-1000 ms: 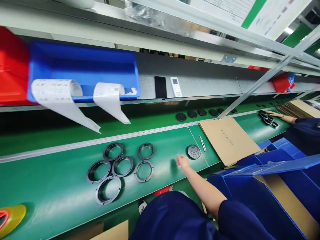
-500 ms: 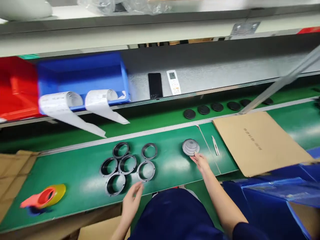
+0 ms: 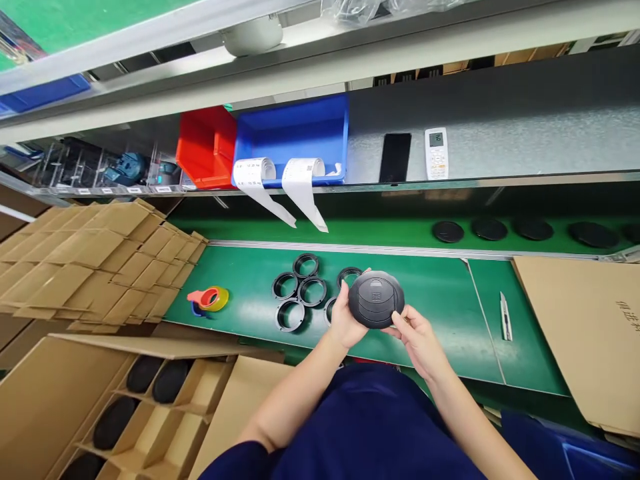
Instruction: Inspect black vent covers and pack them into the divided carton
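A round black vent cover with curved slats is held up above the green bench, its face toward me. My left hand grips its left edge, fingers partly hidden behind it. At the lower right edge, my right hand pinches it between thumb and fingers. Behind my hands, several black rings lie on the bench; one ring is partly covered by the vent cover and my left hand.
Left of the rings is an orange tape dispenser. A divided carton with black discs stands low left, beside stacked cardboard. To the right lie a utility knife and flat cardboard. A blue bin sits on the shelf.
The vent cover has been lifted off the bench by my right hand and brought toward me. My left hand has moved up and taken hold of it. The view has swung left.
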Tool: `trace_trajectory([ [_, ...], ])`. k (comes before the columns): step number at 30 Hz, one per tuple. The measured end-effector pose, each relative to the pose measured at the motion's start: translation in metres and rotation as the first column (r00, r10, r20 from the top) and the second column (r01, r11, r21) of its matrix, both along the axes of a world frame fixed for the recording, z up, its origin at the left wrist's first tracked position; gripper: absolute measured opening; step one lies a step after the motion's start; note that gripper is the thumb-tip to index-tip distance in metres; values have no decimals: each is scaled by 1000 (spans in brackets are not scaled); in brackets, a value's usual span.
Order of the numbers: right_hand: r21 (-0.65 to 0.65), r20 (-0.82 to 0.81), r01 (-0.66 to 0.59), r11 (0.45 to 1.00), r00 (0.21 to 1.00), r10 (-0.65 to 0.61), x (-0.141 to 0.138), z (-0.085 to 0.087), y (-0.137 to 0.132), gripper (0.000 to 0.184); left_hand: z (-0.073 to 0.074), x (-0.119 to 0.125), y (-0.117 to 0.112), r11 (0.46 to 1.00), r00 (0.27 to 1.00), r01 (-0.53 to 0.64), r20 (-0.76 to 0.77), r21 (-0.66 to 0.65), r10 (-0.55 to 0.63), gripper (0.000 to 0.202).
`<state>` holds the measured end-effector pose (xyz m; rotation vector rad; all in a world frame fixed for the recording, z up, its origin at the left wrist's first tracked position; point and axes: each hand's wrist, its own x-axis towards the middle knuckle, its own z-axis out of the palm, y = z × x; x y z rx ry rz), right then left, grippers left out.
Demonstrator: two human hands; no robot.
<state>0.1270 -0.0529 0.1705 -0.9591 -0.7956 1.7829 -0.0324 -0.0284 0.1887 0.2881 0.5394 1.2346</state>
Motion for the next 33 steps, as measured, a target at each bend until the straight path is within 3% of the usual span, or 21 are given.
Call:
trace_trajectory([
  [3,67,25,-49,997,999,47,-5,10,-5,44,10,-10,-10,1000,997,-30,70,-6,30,64],
  [8,96,27,-29,995,999,26,-5,16,-8,51,21,-24,-23,995,997,-82,9,-57,83,66],
  [18,60,92,60,996,994,-65,0,8,-21,49,24,-31,-47,998,996,-57,69,-2,57,62],
  [27,98,70,57,994,995,-64,8,10,-24,42,27,-28,-58,1000,999,-10,39,9,10,66],
  [30,191,98,49,980,993,-69,10,13,-24,36,27,-26,-62,1000,998,0,62,9,0,62],
  [33,400,213,46,915,967,-142,10,20,-25,35,31,-23,-63,999,996,-8,90,-35,11,58],
])
